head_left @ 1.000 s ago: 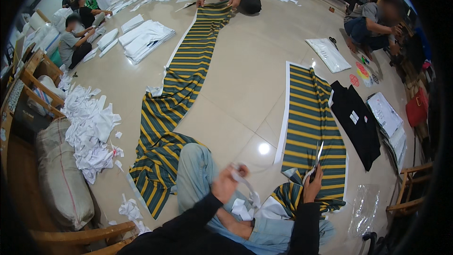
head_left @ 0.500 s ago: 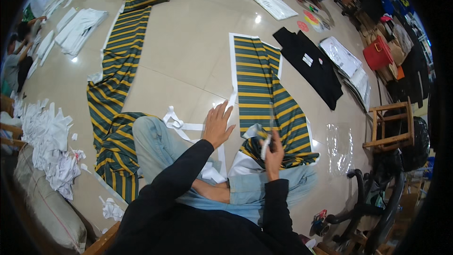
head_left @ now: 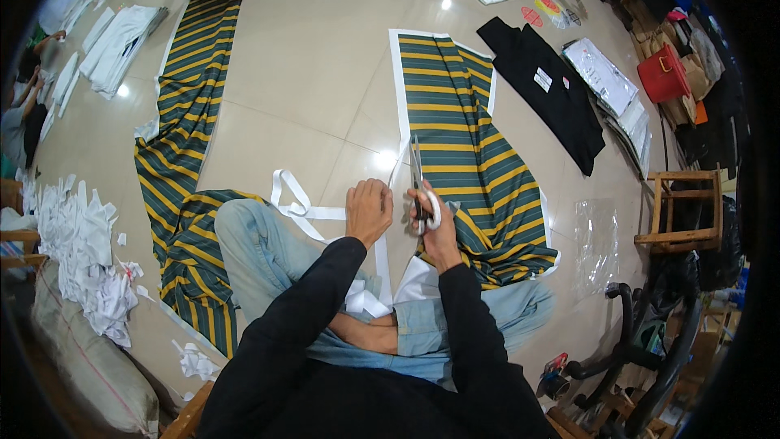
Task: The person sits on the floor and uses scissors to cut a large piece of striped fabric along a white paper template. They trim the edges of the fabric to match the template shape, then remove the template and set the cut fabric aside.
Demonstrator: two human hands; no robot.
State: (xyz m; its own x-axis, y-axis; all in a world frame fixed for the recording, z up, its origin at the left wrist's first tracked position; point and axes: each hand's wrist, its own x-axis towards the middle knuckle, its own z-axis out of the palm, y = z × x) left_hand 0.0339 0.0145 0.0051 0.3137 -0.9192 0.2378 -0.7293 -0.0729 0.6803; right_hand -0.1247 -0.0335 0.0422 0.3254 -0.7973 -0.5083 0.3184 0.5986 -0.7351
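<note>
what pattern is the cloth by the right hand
Yellow and dark green stripes on the cloth, shown in the head view.

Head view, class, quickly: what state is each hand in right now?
Left hand: curled beside the white strip; whether it grips it cannot be told.
Right hand: closed, holding the scissors.

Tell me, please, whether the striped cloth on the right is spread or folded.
Mostly spread: the cloth lies broad on the floor, though its near end is bunched.

Glossy tile floor (head_left: pixel 309 41), matt striped cloth (head_left: pixel 443 106)
</note>
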